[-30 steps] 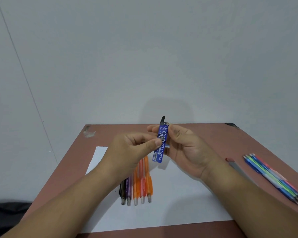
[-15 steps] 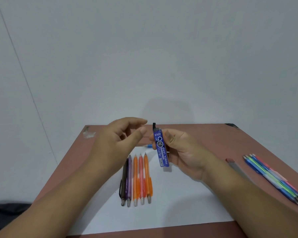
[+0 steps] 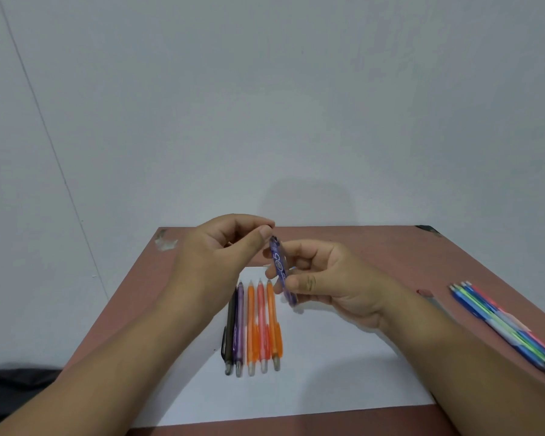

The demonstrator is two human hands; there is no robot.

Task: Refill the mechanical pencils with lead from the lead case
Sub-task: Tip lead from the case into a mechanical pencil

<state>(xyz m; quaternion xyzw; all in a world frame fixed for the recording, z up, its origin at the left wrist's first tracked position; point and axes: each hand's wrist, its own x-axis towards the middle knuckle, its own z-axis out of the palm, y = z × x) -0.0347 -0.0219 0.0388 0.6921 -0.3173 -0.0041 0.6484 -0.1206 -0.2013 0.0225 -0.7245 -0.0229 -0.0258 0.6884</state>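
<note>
A grey wall (image 3: pixel 296 105) is filling the upper part of the view, and a reddish-brown table (image 3: pixel 375 247) is standing against it. A white sheet (image 3: pixel 328 372) is lying flat on the table in front of the person.

Both forearms are reaching in over the sheet. The left hand (image 3: pixel 221 250) is hovering just above the far edge of the sheet, thumb and forefinger pressing together at the very top of the case; motion blur is making it hard to tell whether they are pinching its cap or something smaller. The right hand (image 3: pixel 324 278) is sitting just beside it, thumb and fingers clamping round the lower half of the case (image 3: pixel 279 265), which is blue, tilting slightly with its top end leaning left, and hanging in the air above the sheet.

Below the hands, five pencils (image 3: pixel 252 328) are lying side by side on the sheet, touching, tips pointing toward the person: black, purple, orange, pinkish-red, orange. Well apart on the bare table at the right, a second bundle (image 3: pixel 504 325) of blue, green and pink pencils is lying slantwise, blurring at the near end. A grey pencil (image 3: pixel 430 296) with a red end is showing just beyond the right forearm.
</note>
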